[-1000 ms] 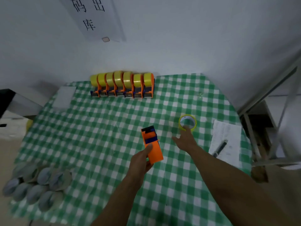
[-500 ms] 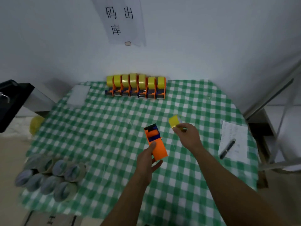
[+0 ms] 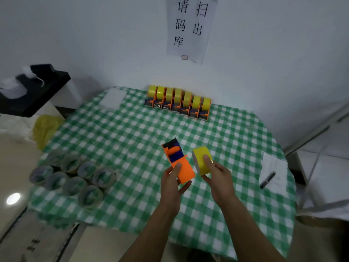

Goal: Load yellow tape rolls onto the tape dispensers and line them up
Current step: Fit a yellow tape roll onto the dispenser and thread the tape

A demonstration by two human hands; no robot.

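Here both hands hover mid-table — left hand fingers gripping the orange dispenser, right hand the yellow roll.

white wall | paper notice | green-checked table | tan floor, light glare

Two bare forearms, unsleeved as far as the view shows, each narrow at the wrist into a bare grip, the left grip and the right grip, with a short thumbnail showing on each.
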